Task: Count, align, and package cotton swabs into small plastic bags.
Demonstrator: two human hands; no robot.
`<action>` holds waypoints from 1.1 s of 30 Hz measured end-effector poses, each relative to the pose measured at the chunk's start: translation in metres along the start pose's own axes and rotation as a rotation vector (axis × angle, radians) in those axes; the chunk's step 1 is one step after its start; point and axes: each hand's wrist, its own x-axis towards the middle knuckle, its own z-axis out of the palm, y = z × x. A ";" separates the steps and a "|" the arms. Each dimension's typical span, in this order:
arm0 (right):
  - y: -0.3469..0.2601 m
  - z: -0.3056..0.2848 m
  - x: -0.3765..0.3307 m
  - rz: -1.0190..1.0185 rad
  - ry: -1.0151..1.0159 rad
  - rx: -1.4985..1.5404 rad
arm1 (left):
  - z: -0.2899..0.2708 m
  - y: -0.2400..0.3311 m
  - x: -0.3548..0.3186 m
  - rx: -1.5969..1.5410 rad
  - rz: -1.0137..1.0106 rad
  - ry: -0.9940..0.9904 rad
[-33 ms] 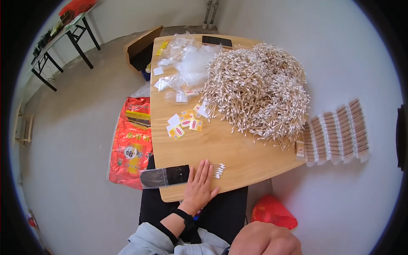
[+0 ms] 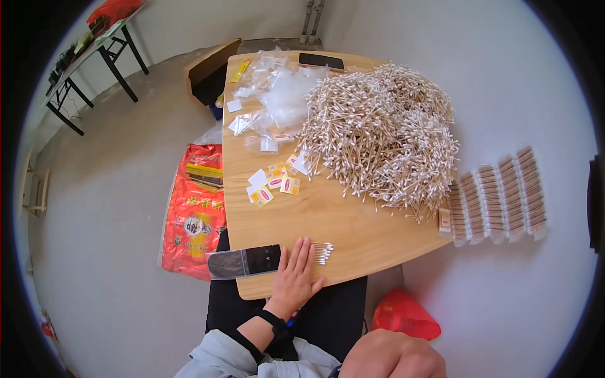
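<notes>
My left hand (image 2: 294, 275) lies flat on the wooden table near its front edge, fingers stretched out side by side. Several cotton swabs (image 2: 323, 252) poke out from beside its fingers on the right, their other ends hidden under the hand. Left of it, a clear and black plastic pouch (image 2: 244, 261) extends past the table's edge, one end next to the fingers. My right hand (image 2: 394, 356) is bent close at the lower edge, below the tabletop; its fingers are hidden. A big heap of cotton swabs (image 2: 384, 132) covers the table's far right.
Small yellow-and-white cards (image 2: 276, 179) and crumpled clear plastic bags (image 2: 287, 101) lie on the left half. A phone (image 2: 321, 61) rests at the back. Packed swab strips (image 2: 501, 198) are at the right edge. Red bags (image 2: 195, 220) and an open cardboard box (image 2: 211, 75) stand beside the table.
</notes>
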 end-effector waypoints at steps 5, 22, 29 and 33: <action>0.014 0.005 -0.001 -0.133 0.081 0.007 | 0.000 -0.002 -0.003 0.002 -0.005 -0.002; -0.016 0.020 -0.006 0.195 0.141 -0.053 | -0.001 -0.003 -0.004 0.029 -0.017 0.003; -0.007 0.008 -0.004 0.092 0.016 -0.016 | 0.004 -0.003 -0.004 0.013 -0.018 0.003; -0.022 0.020 -0.006 0.229 0.125 -0.072 | 0.003 -0.004 -0.004 0.025 -0.022 -0.007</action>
